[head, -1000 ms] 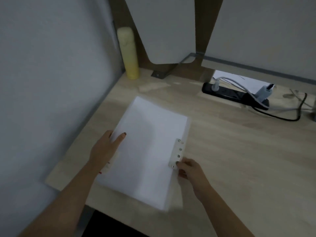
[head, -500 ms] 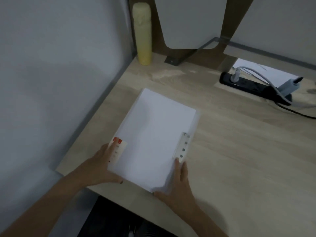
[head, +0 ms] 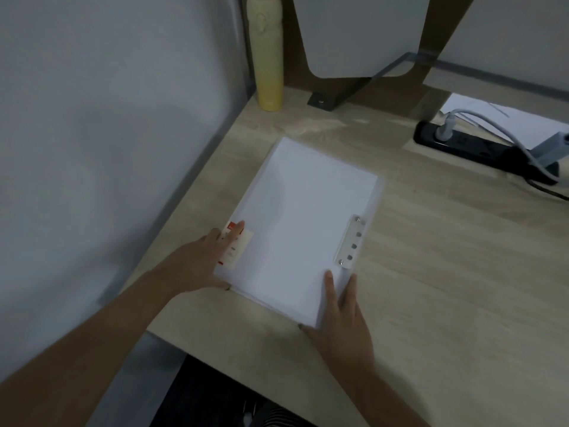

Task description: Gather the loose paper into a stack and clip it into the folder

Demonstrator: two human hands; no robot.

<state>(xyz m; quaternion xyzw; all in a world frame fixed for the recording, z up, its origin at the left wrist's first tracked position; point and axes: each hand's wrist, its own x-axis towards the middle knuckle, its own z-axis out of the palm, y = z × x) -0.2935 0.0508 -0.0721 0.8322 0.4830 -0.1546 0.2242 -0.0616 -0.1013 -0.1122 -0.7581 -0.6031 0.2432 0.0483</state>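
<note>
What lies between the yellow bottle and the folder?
Only bare wooden desk separates the bottle and the folder, as the head view shows.

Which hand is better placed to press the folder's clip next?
Probably the right hand: it lies at the near corner of the folder, just below the clip. The left hand rests on the opposite edge, by the red label.

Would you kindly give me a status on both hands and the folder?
Left hand flat on label. Right hand flat on near corner. Paper squared inside folder. Power strip apart.
</note>
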